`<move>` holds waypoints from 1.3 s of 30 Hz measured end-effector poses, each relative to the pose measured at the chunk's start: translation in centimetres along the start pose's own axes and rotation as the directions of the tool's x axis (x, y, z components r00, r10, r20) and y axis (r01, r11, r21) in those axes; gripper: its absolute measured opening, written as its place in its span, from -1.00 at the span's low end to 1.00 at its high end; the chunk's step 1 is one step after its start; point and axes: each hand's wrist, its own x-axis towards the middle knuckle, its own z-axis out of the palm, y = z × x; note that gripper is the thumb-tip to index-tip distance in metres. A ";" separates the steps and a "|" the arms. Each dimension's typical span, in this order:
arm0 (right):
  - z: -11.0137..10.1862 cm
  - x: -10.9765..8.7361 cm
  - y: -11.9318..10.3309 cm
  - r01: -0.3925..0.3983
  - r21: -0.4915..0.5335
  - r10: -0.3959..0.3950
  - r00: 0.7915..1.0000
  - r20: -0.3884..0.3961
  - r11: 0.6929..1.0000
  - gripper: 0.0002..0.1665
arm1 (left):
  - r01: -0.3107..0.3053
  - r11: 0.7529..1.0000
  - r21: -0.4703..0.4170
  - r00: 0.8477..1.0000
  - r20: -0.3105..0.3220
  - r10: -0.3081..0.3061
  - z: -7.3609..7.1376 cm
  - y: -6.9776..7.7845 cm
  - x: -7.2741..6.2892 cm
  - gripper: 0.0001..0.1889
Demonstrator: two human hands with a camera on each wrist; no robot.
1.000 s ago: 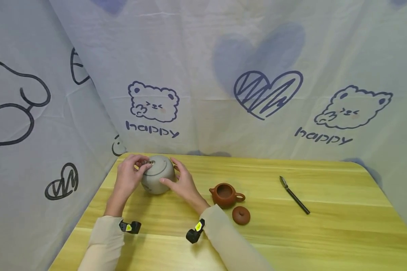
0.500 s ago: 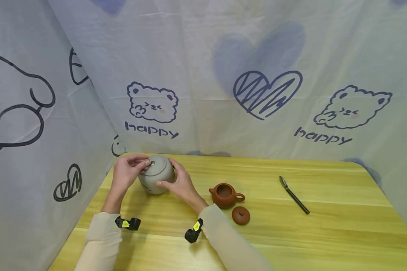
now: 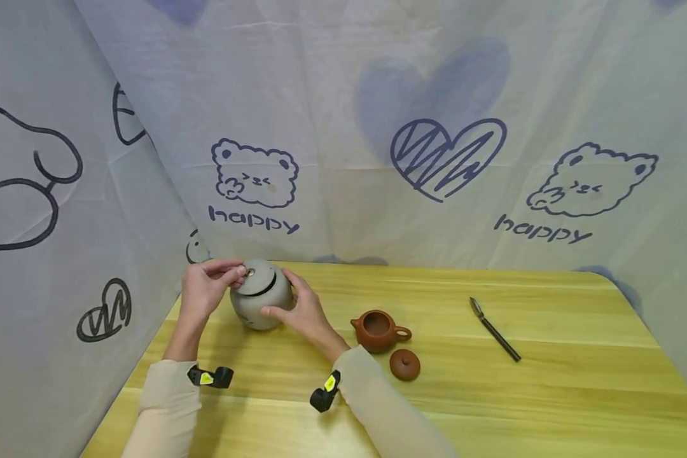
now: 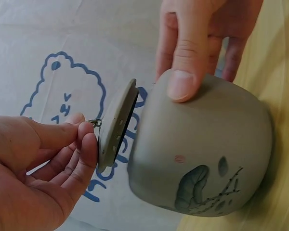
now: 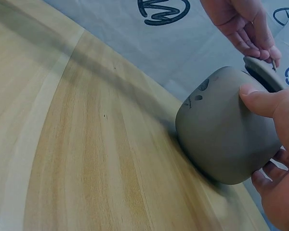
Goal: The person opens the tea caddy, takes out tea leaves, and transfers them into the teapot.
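Observation:
A grey ceramic jar with a painted leaf and twig stands at the table's back left. My left hand pinches a small metal ring on top of the jar's lid. In the left wrist view the lid is raised off the mouth, with a gap between the two. My right hand grips the jar's right side, its thumb on the near wall and the other fingers round the far side. The jar's opening is hidden.
Right of the jar is a small brown clay teapot without its lid, its spout towards the jar. The round teapot lid lies just in front. Farther right lies a thin black-handled tool with a pointed metal tip. Printed cloth hangs behind the table.
My left hand has drawn up and slightly left, lifting the lid so that a dark gap shows below its right edge. My right hand keeps its grip on the jar.

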 end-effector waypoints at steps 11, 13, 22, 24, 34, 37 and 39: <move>0.0 0.0 -0.1 0.011 0.010 -0.011 1.000 -0.007 1.000 0.08 | 0.033 0.995 -0.092 0.999 -0.031 -0.036 -1.9 -0.3 -1.2 -0.68; 0.0 0.0 -0.2 0.011 0.008 -0.011 1.000 -0.008 1.000 0.08 | 0.035 0.994 -0.100 0.998 -0.042 -0.040 -2.3 -0.4 -1.6 -0.69; 0.0 0.0 -0.4 -0.006 0.007 0.006 1.000 -0.005 1.000 0.07 | 0.112 0.988 -0.105 0.985 -0.122 -0.124 -4.6 -1.0 -4.0 -0.67; 0.0 0.1 -0.4 -0.004 0.003 0.005 1.000 -0.006 1.000 0.07 | 0.139 0.985 -0.104 0.977 -0.150 -0.154 -5.1 -1.3 -4.5 -0.67; 0.3 0.1 0.0 0.012 0.000 -0.012 1.000 -0.005 1.000 0.08 | 0.163 0.983 -0.086 0.962 -0.208 -0.178 -6.4 -4.0 -6.0 -0.69; 0.3 0.1 0.0 0.005 0.000 -0.005 1.000 -0.011 1.000 0.08 | 0.176 0.983 -0.056 0.968 -0.170 -0.183 -6.6 -5.0 -6.2 -0.68; 0.3 0.1 -0.1 0.003 0.000 -0.003 1.000 -0.014 1.000 0.08 | 0.183 0.982 -0.037 0.971 -0.149 -0.187 -6.7 -5.6 -6.3 -0.68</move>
